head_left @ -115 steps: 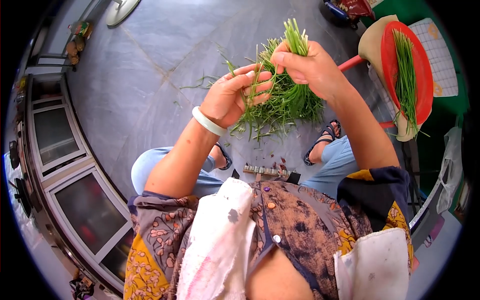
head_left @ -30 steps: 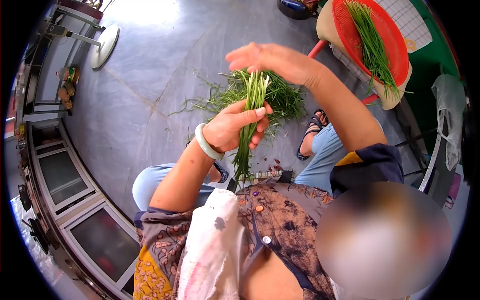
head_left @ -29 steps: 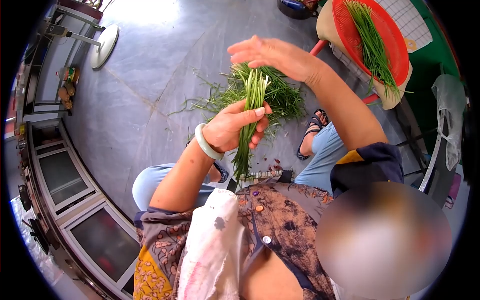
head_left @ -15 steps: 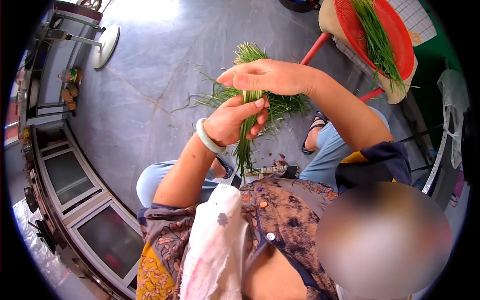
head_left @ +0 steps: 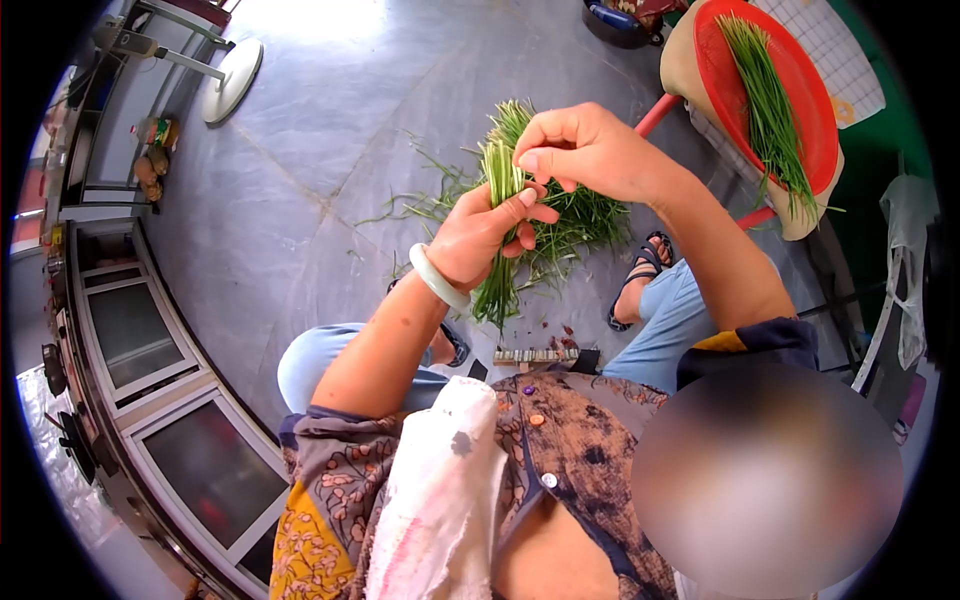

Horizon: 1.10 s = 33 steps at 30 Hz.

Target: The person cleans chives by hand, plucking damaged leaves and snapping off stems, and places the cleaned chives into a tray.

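Note:
My left hand (head_left: pixel 480 238), with a pale bangle at its wrist, is closed round a bunch of chives (head_left: pixel 503 172). The pale stem ends stick up above the thumb, and the green leaves hang below the fist. Against the stem ends is my right hand (head_left: pixel 592 155), its thumb and fingertips drawn together in a pinch; whatever lies between them is too small to make out. Beneath both hands, a loose heap of chives (head_left: pixel 590 215) spreads over the floor, partly hidden by them.
A red colander (head_left: pixel 815 165) with more chives (head_left: pixel 765 110) rests on a stool-like support at the right. A dark basin (head_left: pixel 620 28) stands at the top. Glass-fronted cabinets (head_left: pixel 205 475) line the left, near a round white stand base (head_left: pixel 233 80). Scraps litter the grey floor (head_left: pixel 350 110).
My right hand has gone from lying flat over the stem tops to pinching beside them. The bunch now shows its pale ends. The view has shifted slightly.

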Tool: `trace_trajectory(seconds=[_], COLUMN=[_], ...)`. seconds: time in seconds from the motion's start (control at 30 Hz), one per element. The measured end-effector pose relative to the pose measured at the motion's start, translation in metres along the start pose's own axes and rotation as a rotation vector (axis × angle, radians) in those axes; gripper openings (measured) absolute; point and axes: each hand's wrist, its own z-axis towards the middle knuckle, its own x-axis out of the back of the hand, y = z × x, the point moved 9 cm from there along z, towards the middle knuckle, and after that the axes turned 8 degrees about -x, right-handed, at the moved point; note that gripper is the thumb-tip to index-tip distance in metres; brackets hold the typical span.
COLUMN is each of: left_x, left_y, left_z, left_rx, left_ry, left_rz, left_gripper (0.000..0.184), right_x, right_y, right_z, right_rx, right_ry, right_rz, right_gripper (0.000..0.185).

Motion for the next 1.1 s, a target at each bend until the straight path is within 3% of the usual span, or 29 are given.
trace_trajectory(seconds=[0.27,0.47,0.77,0.9,0.93,1.03,1.07,1.1], left_x=[0.007,0.008,0.005,0.019,0.022,0.028,0.030,0.037], left_y=[0.000,0.002,-0.002,0.007,0.014,0.037,0.044,0.049], left_z=[0.003,0.003,0.008,0.014,0.016,0.021,0.025,0.028], left_rx=[-0.029,-0.042,-0.051,-0.066,-0.098,-0.232,-0.277,-0.305], left_ry=[0.063,0.075,0.007,0.065,0.062,0.089,0.041,0.119], left_rz=[-0.025,-0.021,-0.016,-0.012,-0.095,-0.261,-0.297,-0.322], left_gripper=[0.020,0.019,0.016,0.017,0.019,0.023,0.022,0.021], right_x=[0.000,-0.011,0.004,0.008,0.017,-0.008,-0.035,-0.045], right_y=[0.014,0.016,0.012,0.004,0.009,0.044,0.042,0.051], right_z=[0.004,0.006,0.011,0.009,0.015,0.031,0.033,0.032], right_rx=[-0.008,0.010,0.072,0.086,0.127,0.110,0.124,0.064], right_ry=[0.102,0.026,0.161,0.244,0.309,0.129,-0.168,-0.122], right_rz=[-0.151,0.030,-0.014,0.015,-0.007,0.465,0.534,0.594], right_gripper=[0.023,0.008,0.011,0.024,0.036,0.044,0.052,0.052])
